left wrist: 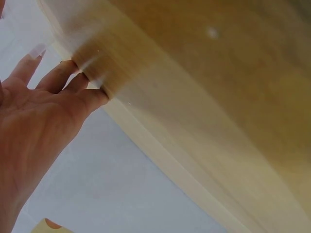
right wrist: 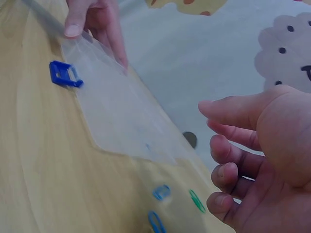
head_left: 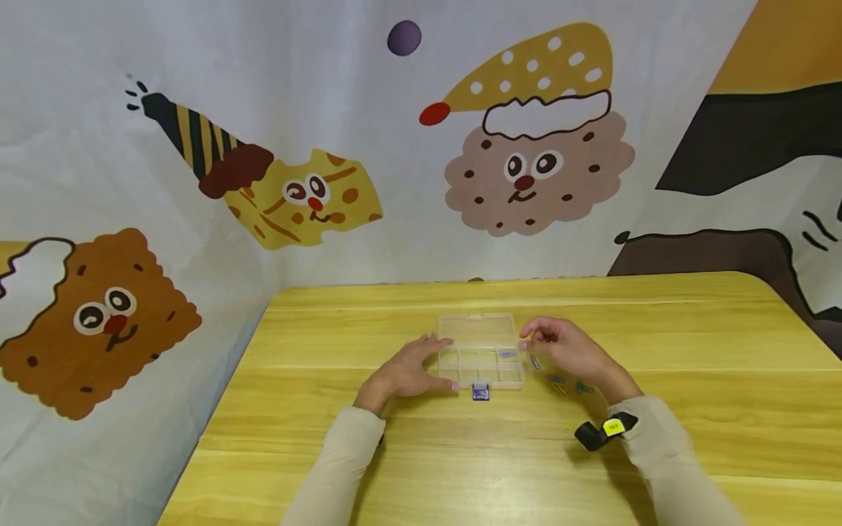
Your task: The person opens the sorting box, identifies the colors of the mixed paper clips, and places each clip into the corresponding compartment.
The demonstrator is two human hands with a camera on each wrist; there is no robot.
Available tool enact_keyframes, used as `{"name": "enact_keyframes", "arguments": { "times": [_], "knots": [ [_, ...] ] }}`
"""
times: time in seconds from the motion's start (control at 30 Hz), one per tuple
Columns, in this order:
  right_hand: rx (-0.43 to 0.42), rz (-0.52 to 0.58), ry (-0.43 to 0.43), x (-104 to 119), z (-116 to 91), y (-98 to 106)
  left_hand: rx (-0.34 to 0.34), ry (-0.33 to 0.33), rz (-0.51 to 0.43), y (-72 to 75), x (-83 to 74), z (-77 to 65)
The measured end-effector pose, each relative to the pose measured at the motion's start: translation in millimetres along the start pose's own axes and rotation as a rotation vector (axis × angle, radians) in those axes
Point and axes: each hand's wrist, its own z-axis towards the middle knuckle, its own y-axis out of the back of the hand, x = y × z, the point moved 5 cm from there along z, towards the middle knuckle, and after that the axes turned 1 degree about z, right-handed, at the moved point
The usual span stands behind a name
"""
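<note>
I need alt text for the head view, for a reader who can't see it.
A person's left hand rests at the left end of an open, clear compartment box on a wooden table while the right hand hovers beside its right end. Colored paper clips lie to the box's right; a cartoon-printed backdrop rises behind.

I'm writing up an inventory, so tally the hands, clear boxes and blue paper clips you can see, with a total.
Left hand and right hand: 2
Clear box: 1
Blue paper clips visible: 3
Total: 6
</note>
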Motion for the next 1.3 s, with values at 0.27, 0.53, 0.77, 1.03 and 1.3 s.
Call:
{"name": "enact_keyframes", "arguments": {
  "times": [0.27,0.53,0.77,1.03,1.3],
  "knots": [
    [-0.07,-0.056,-0.005,-13.2,-17.1,32.7,0.003,0.001,0.011,0.4,-0.1,0.3],
    [-0.094,-0.09,-0.058,-28.9,-38.2,56.3,0.01,0.006,0.017,-0.6,-0.2,0.8],
    [-0.05,-0.112,-0.061,-41.1,-50.8,61.1,0.014,0.016,0.03,-0.6,-0.5,0.7],
    [0.008,-0.12,0.008,-39.8,-50.7,50.5,0.011,0.014,0.023,1.3,-0.6,0.0],
    [0.095,-0.144,0.032,-40.0,-40.4,32.6,0.012,0.005,0.021,0.7,-1.4,0.3]
  ]
}}
